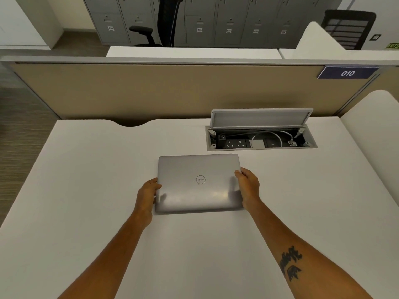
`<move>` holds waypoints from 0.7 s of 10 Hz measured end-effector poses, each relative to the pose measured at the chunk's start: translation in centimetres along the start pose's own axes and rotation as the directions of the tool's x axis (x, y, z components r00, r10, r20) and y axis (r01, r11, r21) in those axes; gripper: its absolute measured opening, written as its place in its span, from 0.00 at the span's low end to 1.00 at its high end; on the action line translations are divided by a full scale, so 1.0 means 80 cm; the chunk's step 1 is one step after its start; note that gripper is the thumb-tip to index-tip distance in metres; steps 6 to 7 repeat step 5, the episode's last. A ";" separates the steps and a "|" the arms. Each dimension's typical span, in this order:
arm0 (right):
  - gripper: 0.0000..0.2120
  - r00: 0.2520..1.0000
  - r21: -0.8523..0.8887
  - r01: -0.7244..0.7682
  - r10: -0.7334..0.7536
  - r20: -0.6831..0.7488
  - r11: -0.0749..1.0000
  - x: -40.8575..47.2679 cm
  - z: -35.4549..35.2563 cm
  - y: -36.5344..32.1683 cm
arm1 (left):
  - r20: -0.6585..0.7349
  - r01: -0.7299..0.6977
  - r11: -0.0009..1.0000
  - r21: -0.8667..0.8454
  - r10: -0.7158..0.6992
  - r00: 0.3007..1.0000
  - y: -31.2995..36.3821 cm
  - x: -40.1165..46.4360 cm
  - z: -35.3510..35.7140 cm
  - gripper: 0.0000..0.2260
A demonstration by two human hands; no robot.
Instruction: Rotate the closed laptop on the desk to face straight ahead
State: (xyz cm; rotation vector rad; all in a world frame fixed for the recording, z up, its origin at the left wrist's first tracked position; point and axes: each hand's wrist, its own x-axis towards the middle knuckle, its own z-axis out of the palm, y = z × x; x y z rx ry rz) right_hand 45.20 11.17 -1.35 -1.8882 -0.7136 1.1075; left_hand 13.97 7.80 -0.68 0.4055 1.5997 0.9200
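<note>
Laptop (199, 183), grey and with the lid shut, lies flat on the white worktop (86, 190), a little in front of the middle, and its long edges run nearly parallel to the front edge of the worktop. The round logo on the lid is seen upside down from the head camera. Both hands hold it by the short sides. The left hand (148, 196) is at the left edge, with the thumb on top of the lid and the other fingers hidden under or behind the edge. The right hand (248, 186) grips the right edge in the same way, thumb on the lid near the far right corner. I cannot tell if the laptop is lifted or only rests on the worktop. Behind it and to the right, well apart, a cable box (261, 140) is sunk in the worktop with its flap standing up; inside are sockets and a white cable (267, 135). A beige partition (151, 91) closes the far side of the worktop, and it carries a blue label (347, 72) with the number 010.
</note>
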 end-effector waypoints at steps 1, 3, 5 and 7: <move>0.12 1.000 0.000 0.013 -0.013 0.008 1.000 -0.003 0.000 -0.003 | 0.008 -0.008 1.000 0.000 0.008 1.000 0.000 0.001 -0.001 0.13; 0.08 0.993 -0.116 0.099 -0.091 0.076 0.988 -0.011 -0.008 -0.004 | 0.015 -0.023 0.996 0.082 0.022 1.000 0.005 -0.005 0.000 0.10; 0.28 0.981 -0.342 0.187 -0.154 0.121 0.921 -0.024 -0.009 -0.013 | 0.014 -0.155 0.914 0.374 0.161 0.987 0.004 -0.012 0.002 0.14; 0.28 0.981 -0.342 0.187 -0.154 0.121 0.921 -0.024 -0.009 -0.013 | 0.014 -0.155 0.914 0.374 0.161 0.987 0.004 -0.012 0.002 0.14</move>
